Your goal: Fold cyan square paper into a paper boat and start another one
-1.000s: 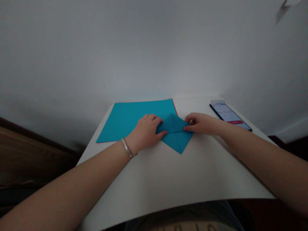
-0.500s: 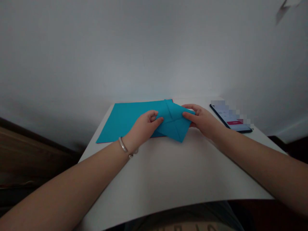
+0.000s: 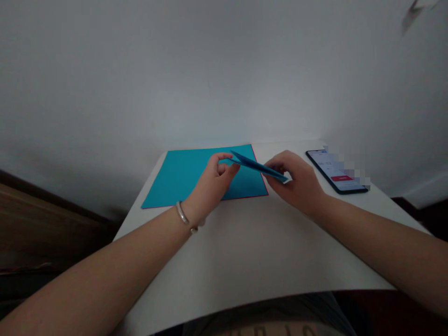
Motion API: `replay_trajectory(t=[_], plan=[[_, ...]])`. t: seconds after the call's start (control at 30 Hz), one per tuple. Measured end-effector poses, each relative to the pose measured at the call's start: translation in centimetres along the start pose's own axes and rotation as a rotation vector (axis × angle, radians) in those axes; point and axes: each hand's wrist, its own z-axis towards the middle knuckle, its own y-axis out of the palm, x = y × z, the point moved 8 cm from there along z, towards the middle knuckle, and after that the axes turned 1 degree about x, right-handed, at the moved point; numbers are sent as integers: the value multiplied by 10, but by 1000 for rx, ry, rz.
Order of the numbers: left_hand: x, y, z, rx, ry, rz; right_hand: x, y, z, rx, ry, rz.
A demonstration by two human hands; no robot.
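Our left hand [image 3: 210,185] pinches one end of a folded blue paper [image 3: 257,166] between thumb and forefinger, while our right hand [image 3: 299,182] grips the other end, its fingers curled close. We hold the piece above the desk [image 3: 262,247], tilted nearly edge-on to us, so that it shows as a thin, dark blue sliver with layers parting slightly toward the left tip; its full outline we cannot make out. A rounded, silvery bracelet [image 3: 182,213] circles our left wrist.

Behind and partly below the paper, a smooth, matte blue sheet [image 3: 191,172] lies flat, a thin red line showing along its right and near edges. Our left hand overlaps its near side. From there the smooth white desk top runs toward us to its gently curved near edge, giving us room between our forearms.

To our right, just beyond the right hand, a dark-rimmed phone [image 3: 334,170] lies face up, its lit screen partly pixelated around a red button. A plain, pale wall [image 3: 224,70] rises at the desk's far edge, and brown, wood-like furniture [image 3: 45,224] stands off to our left.
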Motion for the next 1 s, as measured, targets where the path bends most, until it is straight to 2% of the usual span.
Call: replay_trajectory(t=[0.13, 0.23, 0.37, 0.53, 0.6, 0.7, 0.77, 0.87, 0.93, 1.0], plan=[[-9, 20, -6, -157, -208, -374, -12, 6, -4, -56, -166, -200], [-11, 29, -9, -241, -277, -516, -14, 14, -5, -72, -242, -296], [-17, 23, -7, -170, -266, -453, -18, 25, -6, -144, -327, -337], [-20, 15, -6, -66, -291, -305, -28, 24, -9, -185, -445, -196], [-19, 12, -7, -37, -310, -252, -24, 16, -7, -138, -391, -111], [-18, 11, -8, -64, -313, -190, -3, 9, -1, -65, -176, 69], [-16, 12, -8, -115, -273, -140, 17, 16, 1, -95, 29, 262], [-14, 15, -8, -196, -197, -53, 40, 38, -2, -225, 299, 490], [-14, 17, -8, -235, -165, -21, 47, 46, -4, -264, 397, 548], [-14, 17, -8, -244, -139, 16, 52, 47, -3, -237, 453, 593]])
